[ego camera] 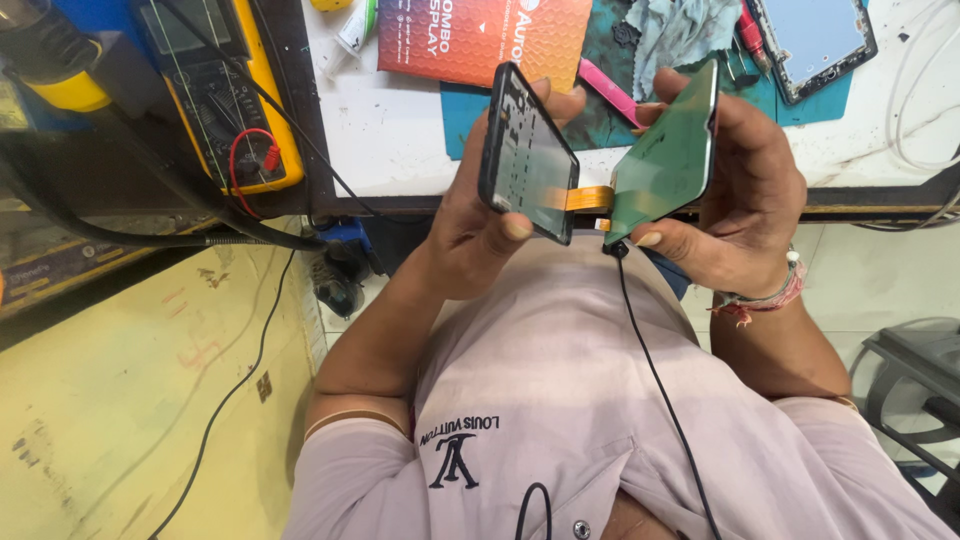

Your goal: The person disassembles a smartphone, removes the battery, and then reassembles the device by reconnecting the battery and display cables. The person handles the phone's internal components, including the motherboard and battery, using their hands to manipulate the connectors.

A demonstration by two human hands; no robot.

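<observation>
The left hand (470, 225) grasps a black phone frame (528, 155) by its edges, thumb across the lower corner and fingertips curled over the top edge, so the frame stands tilted with its open inner side toward the camera. The right hand (745, 210) grips a green-backed screen (668, 160) the same way, thumb along the bottom edge and fingers wrapped behind, holding it tilted just beside the frame. An orange flex ribbon (588, 198) bridges the narrow gap between frame and screen, joined to both. A thin black cable (655, 370) hangs from the lower corner of the screen and runs down across the person's pale pink shirt (580, 400). A beaded band sits on the right wrist.

Both parts are held in the air above the person's lap, near the front edge of a white workbench (400, 130). On the bench behind the hands lie an orange box (470, 40), a teal mat (470, 115), a pink tool (610, 92) and a grey cloth (680, 30). Another screen (815, 40) lies face up at the far right of the bench. To the left sits a yellow multimeter (215, 90) with red and black leads trailing off it. A dark stool (915, 380) stands on the floor at the right
</observation>
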